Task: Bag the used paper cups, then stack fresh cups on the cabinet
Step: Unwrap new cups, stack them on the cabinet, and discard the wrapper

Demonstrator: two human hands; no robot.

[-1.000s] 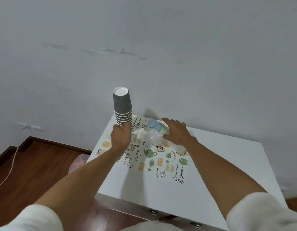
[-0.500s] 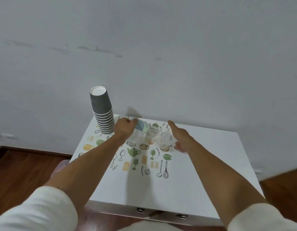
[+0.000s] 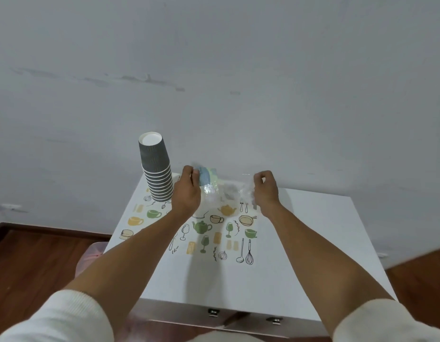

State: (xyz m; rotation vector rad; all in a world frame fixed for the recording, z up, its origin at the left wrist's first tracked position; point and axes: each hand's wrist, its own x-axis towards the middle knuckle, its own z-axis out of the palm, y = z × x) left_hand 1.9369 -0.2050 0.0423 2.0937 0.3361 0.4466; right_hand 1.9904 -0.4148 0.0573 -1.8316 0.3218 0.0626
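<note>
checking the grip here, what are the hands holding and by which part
Both hold one crumpled clear plastic wrapper: the left hand pinches its blue-printed end, the right hand pinches the opposite end.

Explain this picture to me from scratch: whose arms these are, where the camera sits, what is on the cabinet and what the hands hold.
There is no machine here. A person does the job with bare hands, and the camera is worn on the head, looking forward and down, so both arms reach into view from the bottom.

The white surface is the top of a cabinet standing against a pale wall. A mat printed with teapots, cups and kitchen tools lies on it. At the back left corner stands a stack of grey paper cups, upside down, one nested over the next.

The left hand and the right hand each pinch one end of a clear plastic wrapper, held between them just above the mat. It has a blue and green label at the left end.

Beside the cabinet on the left, something pink shows on the wooden floor; it is too hidden to name.
</note>
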